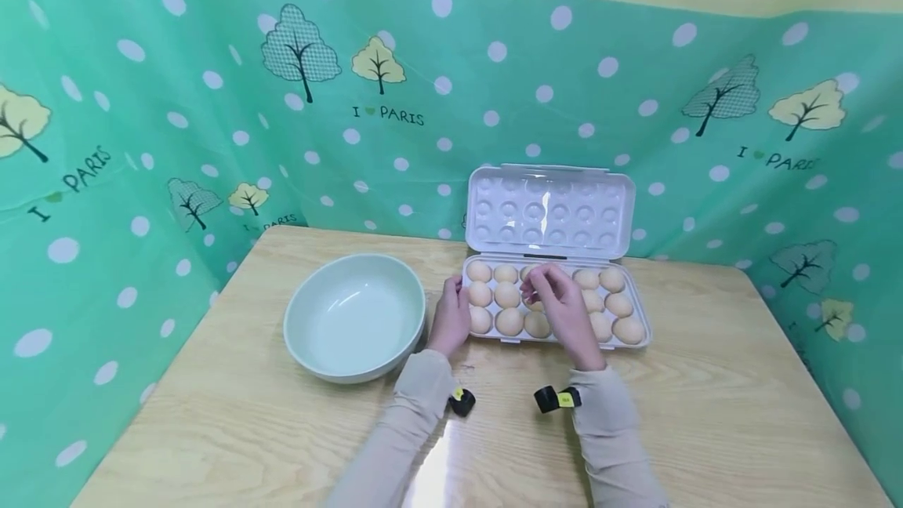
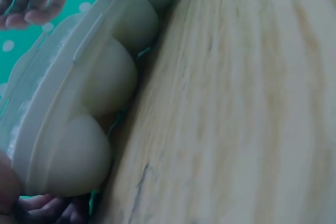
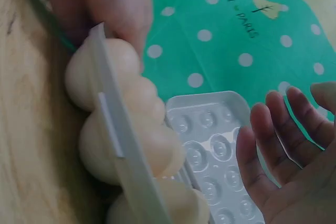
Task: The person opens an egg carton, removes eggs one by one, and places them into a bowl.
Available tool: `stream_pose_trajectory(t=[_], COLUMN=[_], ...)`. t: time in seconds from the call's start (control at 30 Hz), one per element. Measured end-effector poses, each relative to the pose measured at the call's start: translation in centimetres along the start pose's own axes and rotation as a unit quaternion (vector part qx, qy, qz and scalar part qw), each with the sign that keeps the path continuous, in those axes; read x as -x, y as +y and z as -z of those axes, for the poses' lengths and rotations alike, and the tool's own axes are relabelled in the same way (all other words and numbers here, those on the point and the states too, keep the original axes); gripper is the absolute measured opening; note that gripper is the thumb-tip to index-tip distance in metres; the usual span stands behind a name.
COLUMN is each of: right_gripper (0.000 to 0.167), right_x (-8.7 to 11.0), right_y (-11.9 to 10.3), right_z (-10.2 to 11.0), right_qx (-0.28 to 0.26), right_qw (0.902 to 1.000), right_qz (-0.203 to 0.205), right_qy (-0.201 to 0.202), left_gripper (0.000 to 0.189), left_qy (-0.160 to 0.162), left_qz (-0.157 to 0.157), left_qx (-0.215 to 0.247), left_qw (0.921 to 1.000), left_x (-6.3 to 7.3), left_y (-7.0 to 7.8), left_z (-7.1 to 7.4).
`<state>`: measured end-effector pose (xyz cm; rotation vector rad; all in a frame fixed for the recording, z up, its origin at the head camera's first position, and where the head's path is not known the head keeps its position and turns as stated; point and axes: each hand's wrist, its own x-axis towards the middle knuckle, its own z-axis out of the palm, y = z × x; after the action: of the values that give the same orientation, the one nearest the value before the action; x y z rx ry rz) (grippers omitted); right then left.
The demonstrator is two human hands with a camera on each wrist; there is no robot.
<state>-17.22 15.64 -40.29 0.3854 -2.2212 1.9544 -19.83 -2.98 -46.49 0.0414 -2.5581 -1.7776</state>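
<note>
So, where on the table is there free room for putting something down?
Bare table lies right of the egg carton and right sleeve, also between the bowl, left sleeve and table's left edge. It is crowded between bowl and carton, where the left hand grips the carton's end, and above the eggs, where the right hand hovers.
</note>
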Motion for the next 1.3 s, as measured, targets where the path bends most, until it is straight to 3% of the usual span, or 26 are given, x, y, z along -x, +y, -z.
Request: stream_pose_trajectory(t=[0.2, 0.4, 0.5, 0.6, 0.73, 0.83, 1.03, 1.17, 1.3], right_gripper=[0.028, 0.022, 0.019, 0.015, 0.015, 0.017, 0.022, 0.026, 0.023], right_x=[0.0, 0.4, 0.4, 0.4, 0.4, 0.4, 0.6, 0.8, 0.7], right_y=[0.2, 0.1, -0.1, -0.3, -0.4, -0.1, 0.3, 0.0, 0.1], right_z=[-0.3, -0.6, -0.5, -0.4, -0.2, -0.3, -0.5, -0.3, -0.3], right_qx=[0.063, 0.162, 0.206, 0.237, 0.265, 0.288, 0.343, 0.345, 0.342], right_qw=[0.9974, 0.9844, 0.9738, 0.9642, 0.9531, 0.9441, 0.9245, 0.9249, 0.9242], right_qz=[0.015, 0.022, 0.030, 0.043, 0.066, 0.077, 0.058, 0.029, 0.014], right_qy=[-0.031, -0.066, -0.091, -0.111, -0.130, -0.141, -0.155, -0.157, -0.169], left_gripper=[0.042, 0.047, 0.052, 0.056, 0.056, 0.056, 0.057, 0.057, 0.056], left_qy=[0.012, 0.015, 0.005, -0.010, -0.007, 0.003, 0.024, 0.042, 0.051], left_qz=[-0.018, -0.044, -0.072, -0.102, -0.123, -0.113, -0.094, -0.088, -0.061], left_qx=[-0.009, -0.082, -0.114, -0.131, -0.138, -0.141, -0.166, -0.173, -0.174], left_qw=[0.9997, 0.9955, 0.9909, 0.9860, 0.9828, 0.9834, 0.9813, 0.9801, 0.9815], left_x=[0.1, 1.2, 2.3, 3.6, 5.1, 5.5, 5.3, 4.7, 4.4], left_y=[1.2, 1.9, 3.2, 5.5, 8.1, 8.7, 7.6, 6.0, 5.0], left_z=[0.6, 1.2, 1.7, 2.6, 4.9, 7.3, 12.7, 15.7, 17.5])
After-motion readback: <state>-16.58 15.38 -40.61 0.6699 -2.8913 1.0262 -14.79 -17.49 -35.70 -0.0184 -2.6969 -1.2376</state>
